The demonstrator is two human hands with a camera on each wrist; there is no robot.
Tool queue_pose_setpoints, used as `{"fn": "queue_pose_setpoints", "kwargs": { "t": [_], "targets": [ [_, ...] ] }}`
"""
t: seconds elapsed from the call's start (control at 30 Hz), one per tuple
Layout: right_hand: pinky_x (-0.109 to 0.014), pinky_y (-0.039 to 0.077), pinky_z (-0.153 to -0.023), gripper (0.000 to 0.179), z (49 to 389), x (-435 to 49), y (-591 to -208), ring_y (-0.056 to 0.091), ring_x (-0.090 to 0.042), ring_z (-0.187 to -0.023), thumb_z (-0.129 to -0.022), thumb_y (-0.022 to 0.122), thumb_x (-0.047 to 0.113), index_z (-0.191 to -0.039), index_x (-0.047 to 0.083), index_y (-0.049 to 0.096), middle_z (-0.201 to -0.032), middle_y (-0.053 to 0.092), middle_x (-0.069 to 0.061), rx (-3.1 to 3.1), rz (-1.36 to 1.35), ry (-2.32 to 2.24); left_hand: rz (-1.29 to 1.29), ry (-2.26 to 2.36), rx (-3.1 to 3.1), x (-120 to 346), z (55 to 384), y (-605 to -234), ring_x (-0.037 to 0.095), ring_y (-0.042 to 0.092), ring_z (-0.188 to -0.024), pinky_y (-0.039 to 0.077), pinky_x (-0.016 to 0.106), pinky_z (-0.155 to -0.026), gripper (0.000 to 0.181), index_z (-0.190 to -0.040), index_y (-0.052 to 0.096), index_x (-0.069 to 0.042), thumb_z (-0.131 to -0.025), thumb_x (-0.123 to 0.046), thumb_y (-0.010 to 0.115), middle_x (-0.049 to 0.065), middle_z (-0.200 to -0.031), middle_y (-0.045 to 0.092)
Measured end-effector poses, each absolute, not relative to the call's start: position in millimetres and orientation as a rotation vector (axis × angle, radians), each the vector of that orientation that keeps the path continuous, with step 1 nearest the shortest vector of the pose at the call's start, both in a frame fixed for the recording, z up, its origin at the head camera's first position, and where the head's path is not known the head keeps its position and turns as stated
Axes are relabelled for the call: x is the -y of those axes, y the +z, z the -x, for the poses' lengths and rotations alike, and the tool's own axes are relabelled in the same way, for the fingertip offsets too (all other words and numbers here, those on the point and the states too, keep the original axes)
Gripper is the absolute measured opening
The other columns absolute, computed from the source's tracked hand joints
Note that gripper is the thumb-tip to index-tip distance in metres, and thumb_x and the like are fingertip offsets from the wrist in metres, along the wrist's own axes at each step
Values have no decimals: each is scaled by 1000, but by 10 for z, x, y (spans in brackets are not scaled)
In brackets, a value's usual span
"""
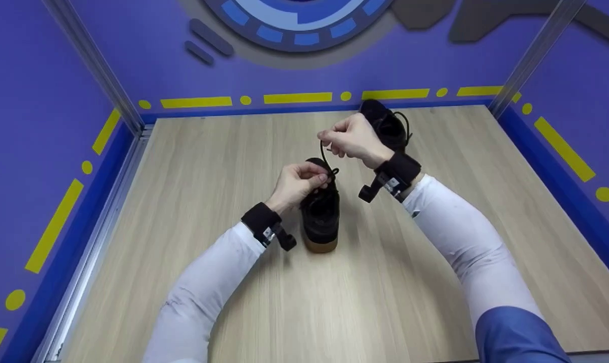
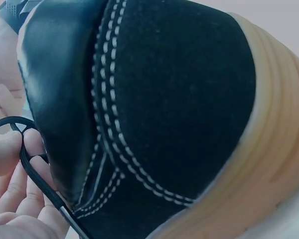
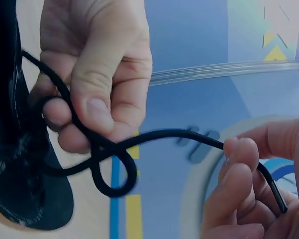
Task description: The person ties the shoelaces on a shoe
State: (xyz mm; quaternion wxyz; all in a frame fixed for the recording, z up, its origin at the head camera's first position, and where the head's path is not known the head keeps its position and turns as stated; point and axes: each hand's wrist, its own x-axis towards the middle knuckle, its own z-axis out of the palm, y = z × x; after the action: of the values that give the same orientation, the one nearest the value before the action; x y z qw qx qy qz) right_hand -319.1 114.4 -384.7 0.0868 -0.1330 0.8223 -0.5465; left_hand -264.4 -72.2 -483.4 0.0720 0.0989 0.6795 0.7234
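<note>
A black shoe (image 1: 320, 229) with a tan sole stands upright on the wooden table, its heel towards me. At its laced front, my left hand (image 1: 295, 184) pinches the black shoelace (image 3: 172, 133) between thumb and fingers. Up and to the right, my right hand (image 1: 356, 138) grips the same lace near its tipped end, raised off the shoe. Between the hands, the right wrist view shows the lace crossing itself in a small loop (image 3: 132, 179). White stitching on the shoe's dark side fills the left wrist view. Part of the lacing is hidden behind my left fingers.
Another black shoe (image 1: 385, 126) with a loose lace stands at the back of the table (image 1: 208, 161), partly behind my right hand. Blue panels (image 1: 148, 60) with yellow marks enclose the back and sides. Each wrist wears a black camera strap (image 1: 260, 221).
</note>
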Motion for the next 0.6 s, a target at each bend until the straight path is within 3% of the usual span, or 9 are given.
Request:
{"fn": "queue_pose_setpoints", "kwargs": {
  "t": [0.07, 0.17, 0.27, 0.33, 0.43, 0.6],
  "targets": [
    [-18, 40, -46, 22, 3203, -1151, -3877, 57, -4, -50, -99, 80, 28, -86, 10, 85, -58, 67, 8, -2411, 342, -1631, -287, 2182, -2038, 714, 2645, -4836, 5, 74, -72, 55, 18, -65, 9, -107, 77, 11, -100, 6, 76, -9, -77, 79],
    [-17, 38, -46, 29, 3214, -1181, -3936, 59, -4, -51, -102, 78, 31, -114, 5, 85, -65, 73, 8, -2345, 298, -1616, -263, 2192, -2023, 709, 2641, -4836, 5, 74, -73, 55, 18, -65, 7, -106, 77, 10, -100, 6, 75, -9, -77, 79],
    [-17, 38, -47, 46, 3196, -1221, -4003, 61, -4, -54, -104, 75, 29, -142, 4, 73, -75, 78, 8, -2333, 332, -1590, -243, 2197, -2012, 710, 2639, -4834, 5, 75, -73, 56, 17, -65, 7, -107, 77, 10, -100, 6, 76, -9, -77, 79],
    [-17, 40, -48, 53, 3175, -1249, -4048, 63, -5, -56, -104, 74, 25, -152, 5, 65, -82, 80, 7, -2371, 393, -1566, -238, 2197, -2018, 712, 2643, -4837, 4, 75, -73, 55, 17, -64, 7, -107, 78, 8, -101, 5, 77, -9, -78, 79],
    [-18, 47, -55, 49, 3145, -1292, -4111, 65, -7, -60, -103, 72, 17, -150, 5, 65, -90, 82, 0, -2435, 521, -1532, -240, 2199, -2021, 712, 2650, -4835, 4, 75, -73, 55, 17, -64, 7, -107, 79, 7, -101, 3, 79, -9, -79, 80],
    [-19, 53, -66, 25, 3114, -1409, -4195, 66, -8, -71, -102, 74, 13, -126, 3, 76, -107, 82, -12, -2561, 781, -1400, -226, 2210, -2001, 697, 2656, -4838, 4, 75, -73, 55, 17, -63, 11, -110, 79, 9, -101, 3, 78, -10, -80, 81]
  ]
}}
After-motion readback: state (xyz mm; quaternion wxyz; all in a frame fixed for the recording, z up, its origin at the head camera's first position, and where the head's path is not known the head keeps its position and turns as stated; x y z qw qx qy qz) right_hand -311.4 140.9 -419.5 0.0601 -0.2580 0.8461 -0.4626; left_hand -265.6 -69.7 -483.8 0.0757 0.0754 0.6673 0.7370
